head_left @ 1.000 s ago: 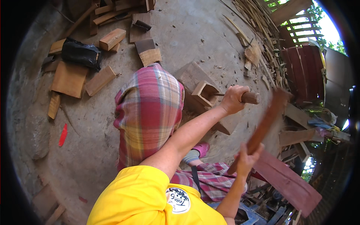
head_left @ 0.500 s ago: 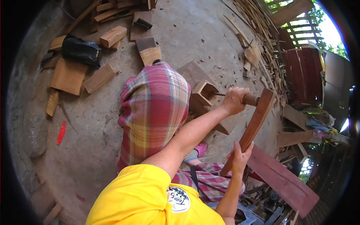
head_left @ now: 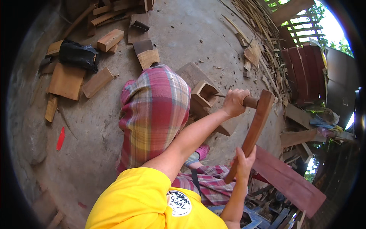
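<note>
My left hand point(head_left: 235, 104) is closed around a chisel point(head_left: 250, 102), whose thin metal blade reaches into a hollowed wooden block point(head_left: 198, 90). The blade's tip is hidden inside the hollow. My right hand point(head_left: 244, 162) grips the lower part of a long wooden mallet bar point(head_left: 254, 129). The bar's upper end overlaps the butt of the chisel handle; whether they touch I cannot tell. Under the hollowed block lies a broader wooden board point(head_left: 190, 72) on the floor. My knee, in plaid cloth point(head_left: 156, 110), is bent just left of the block.
Wood blocks point(head_left: 98, 82) and a black plastic-wrapped bundle point(head_left: 78, 55) lie on the concrete floor at left. A red strip point(head_left: 60, 138) is nearer. Thin wood strips point(head_left: 263, 30) are piled at far right, and a reddish plank point(head_left: 288, 181) slants at near right.
The whole view has shifted slightly to the left. Both hands keep their grips, and the chisel still points into the hollowed block with the mallet bar by its handle.
</note>
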`<act>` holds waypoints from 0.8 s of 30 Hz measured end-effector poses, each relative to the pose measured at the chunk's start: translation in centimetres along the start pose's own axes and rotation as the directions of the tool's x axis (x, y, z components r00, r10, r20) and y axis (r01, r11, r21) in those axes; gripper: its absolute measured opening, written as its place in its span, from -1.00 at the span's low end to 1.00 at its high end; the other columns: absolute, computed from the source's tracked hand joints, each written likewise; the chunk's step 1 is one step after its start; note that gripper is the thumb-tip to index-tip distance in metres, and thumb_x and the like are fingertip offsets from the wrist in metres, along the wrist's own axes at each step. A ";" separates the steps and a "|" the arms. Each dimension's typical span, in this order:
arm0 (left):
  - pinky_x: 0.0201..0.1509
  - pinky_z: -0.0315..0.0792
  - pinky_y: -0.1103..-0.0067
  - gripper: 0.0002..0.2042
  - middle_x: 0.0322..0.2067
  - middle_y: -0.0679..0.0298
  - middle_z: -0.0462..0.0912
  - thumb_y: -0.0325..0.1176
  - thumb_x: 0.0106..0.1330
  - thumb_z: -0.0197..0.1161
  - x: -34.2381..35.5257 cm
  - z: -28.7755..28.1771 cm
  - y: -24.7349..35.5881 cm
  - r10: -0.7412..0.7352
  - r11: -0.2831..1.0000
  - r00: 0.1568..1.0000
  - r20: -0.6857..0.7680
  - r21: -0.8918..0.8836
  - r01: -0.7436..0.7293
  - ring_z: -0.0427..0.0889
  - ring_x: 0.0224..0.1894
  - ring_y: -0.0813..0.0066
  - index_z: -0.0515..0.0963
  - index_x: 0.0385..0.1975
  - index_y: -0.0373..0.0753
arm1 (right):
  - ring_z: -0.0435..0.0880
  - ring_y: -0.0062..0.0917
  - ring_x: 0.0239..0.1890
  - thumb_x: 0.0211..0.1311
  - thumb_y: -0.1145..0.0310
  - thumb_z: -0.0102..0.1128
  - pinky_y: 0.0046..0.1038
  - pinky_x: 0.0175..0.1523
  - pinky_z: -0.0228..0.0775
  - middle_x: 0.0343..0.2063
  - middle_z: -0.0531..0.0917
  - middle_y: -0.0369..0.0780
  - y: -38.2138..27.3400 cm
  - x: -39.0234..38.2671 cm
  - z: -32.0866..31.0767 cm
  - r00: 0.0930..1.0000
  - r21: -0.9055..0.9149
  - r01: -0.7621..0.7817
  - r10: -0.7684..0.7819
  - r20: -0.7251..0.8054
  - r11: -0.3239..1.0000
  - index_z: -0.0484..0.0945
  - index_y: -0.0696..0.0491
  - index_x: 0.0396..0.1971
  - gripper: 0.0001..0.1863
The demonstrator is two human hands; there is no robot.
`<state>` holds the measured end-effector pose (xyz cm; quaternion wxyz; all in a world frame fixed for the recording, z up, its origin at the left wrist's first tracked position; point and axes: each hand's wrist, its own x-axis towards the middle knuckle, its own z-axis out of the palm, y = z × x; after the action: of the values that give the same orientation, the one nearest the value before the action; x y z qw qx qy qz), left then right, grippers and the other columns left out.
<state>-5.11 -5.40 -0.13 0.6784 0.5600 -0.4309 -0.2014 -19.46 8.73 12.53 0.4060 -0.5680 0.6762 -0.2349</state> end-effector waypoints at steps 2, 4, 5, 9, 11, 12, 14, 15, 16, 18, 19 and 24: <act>-0.21 0.30 0.24 -0.81 -0.44 0.25 0.58 -0.48 -0.04 0.26 -0.5 0.1 0.0 0.006 1.000 1.000 0.003 -0.012 -0.005 0.56 -0.25 0.10 0.45 -0.42 -0.10 | 0.43 -0.64 -0.70 0.25 0.38 0.26 -0.57 -0.66 0.31 -0.58 0.44 -0.30 -0.8 -0.2 -2.0 0.994 0.077 0.099 -0.096 -0.045 0.992 0.25 0.06 0.19 -0.45; -0.21 0.30 0.24 -0.81 -0.44 0.25 0.58 -0.48 -0.03 0.26 -0.7 0.2 -0.1 -0.006 1.000 1.000 0.019 0.010 0.006 0.56 -0.24 0.10 0.45 -0.42 -0.10 | 0.42 -0.66 -0.68 0.29 0.36 0.23 -0.60 -0.64 0.32 -0.59 0.44 -0.31 -2.1 0.1 -3.7 0.951 0.184 0.296 -0.273 -0.143 0.937 0.27 0.05 0.17 -0.50; -0.20 0.30 0.24 -0.82 -0.44 0.25 0.58 -0.48 -0.02 0.25 -0.7 0.3 -0.1 -0.002 1.000 1.000 0.008 0.030 0.001 0.56 -0.24 0.10 0.45 -0.42 -0.10 | 0.42 -0.67 -0.67 0.32 0.34 0.21 -0.61 -0.63 0.33 -0.59 0.44 -0.32 -2.5 0.3 -4.0 0.896 0.245 0.434 -0.388 -0.214 0.867 0.28 0.03 0.16 -0.53; -0.24 0.32 0.24 -0.81 -0.45 0.23 0.58 -0.50 -0.01 0.23 -0.4 0.4 -0.1 -0.012 1.000 1.000 -0.019 0.019 0.012 0.56 -0.25 0.08 0.46 -0.39 -0.10 | 0.45 -0.65 -0.66 0.36 0.35 0.17 -0.62 -0.60 0.36 -0.59 0.44 -0.32 -2.1 1.2 -2.0 0.868 0.212 0.433 -0.342 -0.360 0.876 0.27 0.02 0.17 -0.56; -0.23 0.32 0.24 -0.82 -0.45 0.23 0.58 -0.50 -0.01 0.23 -0.2 0.3 -0.1 -0.012 1.000 1.000 -0.020 0.024 0.013 0.56 -0.25 0.09 0.46 -0.40 -0.10 | 0.46 -0.61 -0.70 0.26 0.40 0.26 -0.53 -0.60 0.39 -0.53 0.45 -0.29 -0.8 1.1 -0.6 0.999 0.030 -0.052 0.052 -0.007 0.998 0.23 0.08 0.15 -0.47; -0.23 0.32 0.25 -0.83 -0.45 0.24 0.58 -0.49 0.00 0.24 -0.2 0.4 0.0 -0.032 0.999 0.999 0.011 0.040 0.032 0.56 -0.25 0.09 0.46 -0.40 -0.10 | 0.45 -0.62 -0.71 0.23 0.39 0.28 -0.54 -0.64 0.36 -0.53 0.46 -0.28 -0.3 1.1 -0.3 0.992 -0.009 -0.045 0.046 0.114 0.999 0.24 0.08 0.14 -0.46; -0.23 0.31 0.25 -0.83 -0.45 0.24 0.58 -0.50 0.00 0.24 -0.3 0.5 0.0 -0.014 0.999 1.000 -0.025 0.040 0.015 0.56 -0.25 0.10 0.46 -0.41 -0.10 | 0.43 -0.62 -0.74 0.23 0.36 0.27 -0.57 -0.64 0.35 -0.59 0.44 -0.29 0.5 0.9 -0.7 0.994 0.023 0.064 -0.066 0.083 0.998 0.27 0.07 0.10 -0.50; -0.23 0.31 0.25 -0.84 -0.45 0.24 0.58 -0.50 0.00 0.23 -0.6 0.5 0.0 -0.044 0.997 0.999 -0.007 0.058 0.045 0.55 -0.25 0.10 0.47 -0.42 -0.10 | 0.41 -0.62 -0.77 0.23 0.33 0.27 -0.59 -0.65 0.33 -0.64 0.42 -0.30 0.4 0.7 -1.4 0.998 0.023 0.056 -0.056 -0.004 0.998 0.30 0.06 0.06 -0.54; -0.23 0.31 0.25 -0.84 -0.45 0.24 0.58 -0.50 0.00 0.23 -0.8 0.7 0.0 -0.042 0.998 0.999 -0.004 0.049 0.042 0.55 -0.25 0.10 0.47 -0.42 -0.10 | 0.42 -0.62 -0.77 0.25 0.32 0.26 -0.60 -0.66 0.32 -0.65 0.42 -0.30 0.5 0.7 -1.8 0.996 0.084 0.086 -0.086 -0.001 0.993 0.32 0.07 0.04 -0.57; -0.21 0.30 0.27 -0.84 -0.45 0.25 0.57 -0.50 -0.01 0.24 -0.9 1.0 -0.1 -0.005 0.999 1.000 -0.020 0.051 0.006 0.54 -0.26 0.11 0.46 -0.43 -0.10 | 0.42 -0.63 -0.77 0.26 0.31 0.25 -0.60 -0.66 0.32 -0.64 0.42 -0.30 0.2 0.6 -2.6 0.996 0.099 0.090 -0.092 0.017 0.991 0.32 0.07 0.05 -0.57; -0.21 0.30 0.27 -0.84 -0.45 0.25 0.57 -0.50 -0.01 0.24 -1.0 1.1 -0.2 -0.007 0.999 1.000 -0.010 0.045 0.007 0.54 -0.26 0.11 0.46 -0.43 -0.10 | 0.42 -0.63 -0.77 0.27 0.30 0.25 -0.60 -0.66 0.32 -0.64 0.43 -0.30 0.0 0.6 -2.9 0.991 0.148 0.129 -0.134 0.029 0.981 0.32 0.07 0.06 -0.57; -0.19 0.28 0.33 -0.74 -0.43 0.30 0.53 -0.50 -0.14 0.28 -2.7 0.1 -0.4 0.161 0.984 0.984 -0.070 0.088 -0.155 0.52 -0.28 0.18 0.47 -0.40 -0.07 | 0.43 -0.65 -0.69 0.31 0.32 0.24 -0.63 -0.61 0.36 -0.59 0.44 -0.31 -0.7 0.2 -2.2 0.969 0.186 0.227 -0.203 -0.142 0.956 0.30 0.04 0.12 -0.54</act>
<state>-6.59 -3.59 -1.51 0.6846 0.5589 -0.4555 -0.1072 -20.81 8.08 14.26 0.3913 -0.5791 0.6066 -0.3788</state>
